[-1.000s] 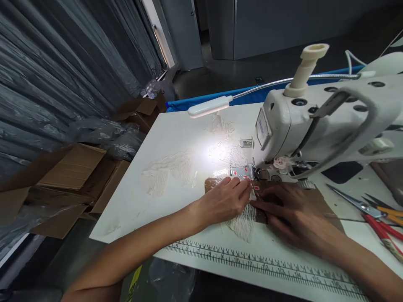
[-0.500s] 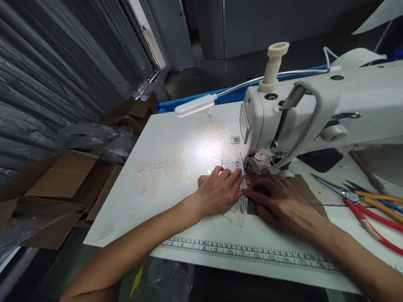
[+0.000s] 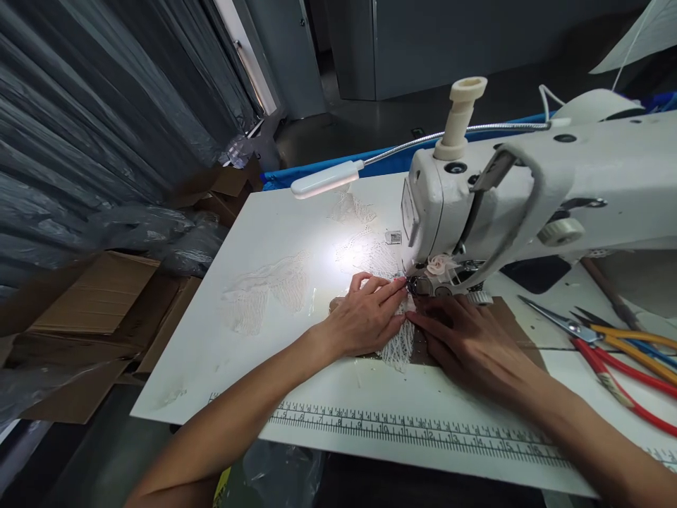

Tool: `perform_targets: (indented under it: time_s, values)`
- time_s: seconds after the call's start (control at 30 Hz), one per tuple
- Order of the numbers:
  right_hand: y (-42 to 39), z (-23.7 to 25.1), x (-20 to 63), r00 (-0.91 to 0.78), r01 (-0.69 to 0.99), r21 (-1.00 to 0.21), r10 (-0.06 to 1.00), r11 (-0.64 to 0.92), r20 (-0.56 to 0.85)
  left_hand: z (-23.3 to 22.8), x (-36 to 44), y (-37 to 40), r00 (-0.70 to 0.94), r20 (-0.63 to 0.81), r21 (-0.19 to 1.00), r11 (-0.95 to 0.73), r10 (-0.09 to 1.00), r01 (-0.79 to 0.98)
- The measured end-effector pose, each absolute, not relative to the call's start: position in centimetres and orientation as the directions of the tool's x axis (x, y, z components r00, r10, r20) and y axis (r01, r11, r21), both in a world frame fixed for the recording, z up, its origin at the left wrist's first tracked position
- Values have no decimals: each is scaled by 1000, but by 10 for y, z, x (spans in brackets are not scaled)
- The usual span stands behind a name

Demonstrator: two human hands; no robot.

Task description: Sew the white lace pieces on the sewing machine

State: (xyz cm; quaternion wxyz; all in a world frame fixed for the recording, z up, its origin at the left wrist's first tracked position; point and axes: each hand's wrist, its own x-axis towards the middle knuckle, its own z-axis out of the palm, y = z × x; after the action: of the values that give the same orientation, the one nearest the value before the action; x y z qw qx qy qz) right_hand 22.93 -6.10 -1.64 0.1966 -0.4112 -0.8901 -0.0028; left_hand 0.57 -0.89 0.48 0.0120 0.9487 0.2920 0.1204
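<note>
Under the sewing machine's needle area [image 3: 415, 282] lies a strip of white lace [image 3: 398, 349], its lower end showing between my hands. My left hand [image 3: 367, 314] rests palm down on the lace, fingers spread and pressing it, fingertips close beside the presser foot. From the other side my right hand [image 3: 468, 335] reaches in, open, one outstretched fingertip touching the lace's right edge. Shadow hides some of its fingers. A brown plate [image 3: 510, 328] shows beneath and behind my right hand. A pale fabric flower [image 3: 440, 264] is fixed to the machine head.
More lace pieces [image 3: 264, 289] lie left on the white table [image 3: 201, 367]. Red-handled scissors [image 3: 592, 346] and orange-handled scissors [image 3: 629, 339] lie at right. A lamp [image 3: 325, 180] hangs over the table. A printed ruler [image 3: 391, 427] runs along the front edge. Cardboard boxes [image 3: 100, 296] stand left.
The lace and my left hand have shifted slightly; the lace's lower end now sits a little nearer the needle. My right hand has barely moved. The view has shifted slightly.
</note>
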Motion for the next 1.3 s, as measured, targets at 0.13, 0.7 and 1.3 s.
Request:
perform_targets:
  time_s: [0.13,0.7,1.3]
  values:
    - [-61,-15,230,-578,731,-173,734,660,358,4,6,-8,788,229,148,-821,571,552]
    - [-66,-21,231,-531,736,-275,779,619,333,-2,5,-9,769,263,190,-813,582,550]
    - [-62,-19,233,-530,701,-332,773,631,348,-3,10,-16,784,347,49,-845,515,533]
